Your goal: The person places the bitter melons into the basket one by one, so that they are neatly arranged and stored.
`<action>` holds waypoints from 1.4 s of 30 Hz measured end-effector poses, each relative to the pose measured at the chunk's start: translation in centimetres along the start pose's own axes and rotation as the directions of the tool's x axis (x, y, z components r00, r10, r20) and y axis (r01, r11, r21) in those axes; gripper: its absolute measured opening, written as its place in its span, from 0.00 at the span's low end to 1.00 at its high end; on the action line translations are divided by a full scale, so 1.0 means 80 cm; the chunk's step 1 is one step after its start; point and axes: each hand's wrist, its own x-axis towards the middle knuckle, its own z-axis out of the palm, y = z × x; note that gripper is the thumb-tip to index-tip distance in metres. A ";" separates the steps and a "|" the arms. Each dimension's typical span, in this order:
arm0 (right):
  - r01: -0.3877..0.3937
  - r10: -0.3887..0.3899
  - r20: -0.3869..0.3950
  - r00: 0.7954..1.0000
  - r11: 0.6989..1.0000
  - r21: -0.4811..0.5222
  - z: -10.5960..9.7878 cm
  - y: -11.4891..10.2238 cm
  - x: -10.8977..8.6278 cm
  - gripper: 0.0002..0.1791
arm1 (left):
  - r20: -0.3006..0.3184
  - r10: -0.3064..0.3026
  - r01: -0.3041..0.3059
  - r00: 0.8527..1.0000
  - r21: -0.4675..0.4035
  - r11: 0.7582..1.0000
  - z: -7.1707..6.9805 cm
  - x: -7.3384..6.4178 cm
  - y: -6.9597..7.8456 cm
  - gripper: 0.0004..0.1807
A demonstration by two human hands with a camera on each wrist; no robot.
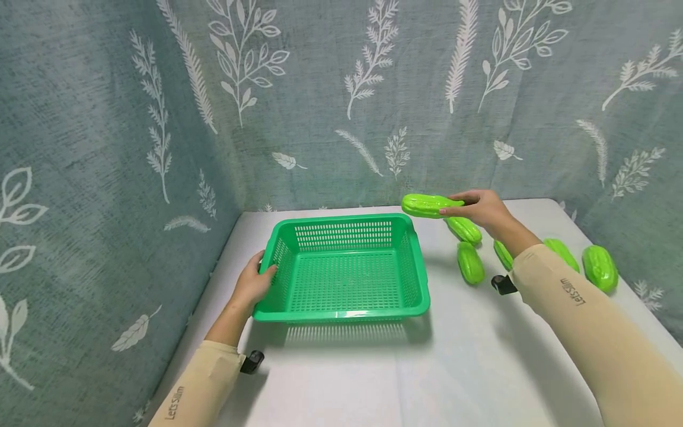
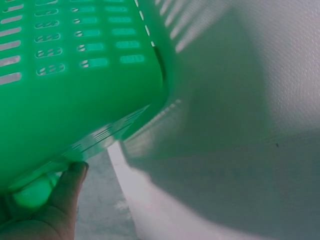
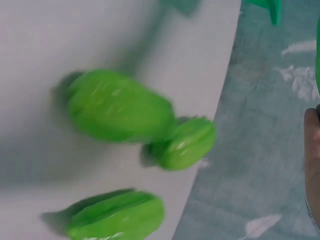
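Observation:
A green plastic basket point(image 1: 347, 315) with slotted walls stands on the white table, nothing inside it. My left hand point(image 1: 253, 283) grips its left rim, the thumb over the edge; in the left wrist view the thumb point(image 2: 67, 192) lies against the basket's wall point(image 2: 85, 105). Raised beyond the basket's back right corner, my right hand point(image 1: 477, 209) pinches a glossy, ribbed cucumber point(image 1: 424, 205) by one end, holding it roughly level. Only a sliver of that hand point(image 3: 312, 160) enters the right wrist view.
Several more cucumbers lie on the table right of the basket, among them one in front point(image 1: 471, 263), one behind it point(image 1: 463, 229) and one at the far right point(image 1: 600, 268). Leaf-patterned grey-green curtains point(image 1: 320, 142) border the table's back and sides.

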 end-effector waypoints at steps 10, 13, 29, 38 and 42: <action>-0.078 0.078 -0.007 0.997 0.997 -0.011 -0.045 0.067 -0.026 0.54 | 0.003 0.005 -0.005 1.000 0.013 1.000 -0.001 0.001 -0.002 0.36; -0.101 0.101 0.002 0.995 0.994 -0.028 -0.058 0.088 -0.036 0.53 | 0.007 0.006 -0.006 1.000 0.013 1.000 -0.001 0.001 -0.001 0.36; -0.134 0.137 0.115 0.984 0.991 -0.028 -0.101 0.190 -0.100 0.46 | 0.010 0.000 0.000 1.000 0.027 1.000 0.000 0.000 0.002 0.37; -0.092 0.096 0.114 0.989 0.995 -0.035 -0.102 0.232 -0.138 0.38 | 0.014 0.000 0.000 1.000 0.019 1.000 0.003 -0.001 0.003 0.37; -0.086 0.090 0.092 0.992 0.995 -0.043 -0.097 0.245 -0.148 0.35 | 0.008 -0.001 0.001 1.000 0.015 1.000 0.003 0.000 0.003 0.37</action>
